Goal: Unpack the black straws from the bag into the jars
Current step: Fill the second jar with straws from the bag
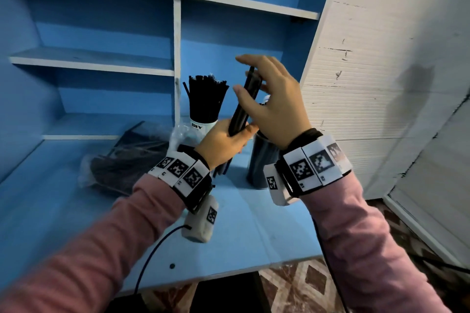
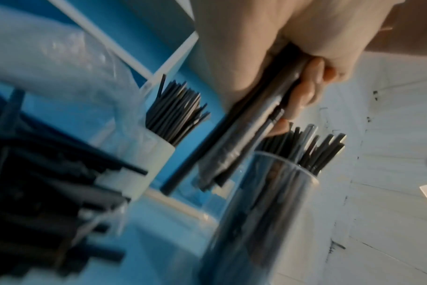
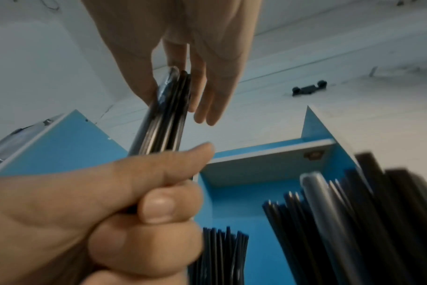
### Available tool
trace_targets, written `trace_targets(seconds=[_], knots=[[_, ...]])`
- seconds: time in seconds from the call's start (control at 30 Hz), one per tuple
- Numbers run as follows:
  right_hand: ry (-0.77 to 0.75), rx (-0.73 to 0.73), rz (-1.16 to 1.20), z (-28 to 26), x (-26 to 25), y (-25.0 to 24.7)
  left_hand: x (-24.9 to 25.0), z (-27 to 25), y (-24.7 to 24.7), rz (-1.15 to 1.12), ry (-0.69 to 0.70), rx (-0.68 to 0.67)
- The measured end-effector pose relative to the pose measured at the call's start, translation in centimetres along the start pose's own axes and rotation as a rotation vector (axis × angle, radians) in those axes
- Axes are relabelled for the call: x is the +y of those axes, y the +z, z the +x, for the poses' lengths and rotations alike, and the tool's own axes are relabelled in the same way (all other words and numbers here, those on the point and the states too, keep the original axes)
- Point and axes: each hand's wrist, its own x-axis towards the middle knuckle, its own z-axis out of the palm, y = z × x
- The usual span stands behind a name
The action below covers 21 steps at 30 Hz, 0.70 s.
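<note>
Currently we hold a small bundle of black straws [image 1: 243, 104] in the air between both hands, above the blue counter [image 1: 241, 231] and in front of the shelf unit [image 1: 177, 58]. Our left hand [image 1: 223, 143] is clenched around the lower part of the bundle, thumb across the front. Our right hand [image 1: 273, 99] meets the upper end: thumb on one side, fingers nearly straight on the other, a light pinch and not a full grasp.

Location of task items:
- The plastic bag [image 1: 122, 162] lies on the counter to the left, with many straws inside it.
- The white jar [image 1: 203, 123] stands at the back, packed with straws.
- The clear jar [image 1: 262, 160] stands just below the held bundle and is already well filled.

Risks we judge from this position:
1. Straws are smooth and thin. If the left hand loosens while the right hand aligns the tips, single straws may slide out downwards and scatter on the counter.
2. The clear jar is tall, narrow and crowded. Lowering the bundle at a tilt may catch the tips of straws already standing in it, bend them, or push the jar over.
3. A glossy strip among the held straws, seen in both wrist views, may be wrapping; we cannot tell. If so, it could enter the jar with them.
4. Either wrist unit may knock the clear jar.
</note>
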Motion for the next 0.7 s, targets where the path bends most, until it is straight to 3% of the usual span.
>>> trace_targets(seconds=[0.07, 0.17, 0.27, 0.33, 0.47, 0.7], knots=[[0.007, -0.013, 0.032, -0.6, 0.6, 0.5, -0.8, -0.3, 0.6, -0.055, -0.053, -0.045], [0.021, -0.035, 0.012, -2.3, 1.6, 1.7, -2.0, -0.9, 0.7, 0.036, -0.11, -0.135], [0.062, -0.168, -0.033, -4.5, 2.9, 3.0, -3.2, -1.4, 0.6, 0.161, -0.155, -0.257], [0.083, -0.226, -0.04, -5.3, 3.4, 3.4, -3.9, -1.8, 0.6, 0.217, -0.172, -0.267], [0.062, -0.171, -0.047, -5.1, 3.5, 3.2, -4.2, -2.0, 0.5, 0.144, -0.205, -0.263], [0.099, -0.234, 0.007, -5.5, 3.4, 3.2, -4.3, -2.3, 0.4, 0.159, -0.23, -0.336]])
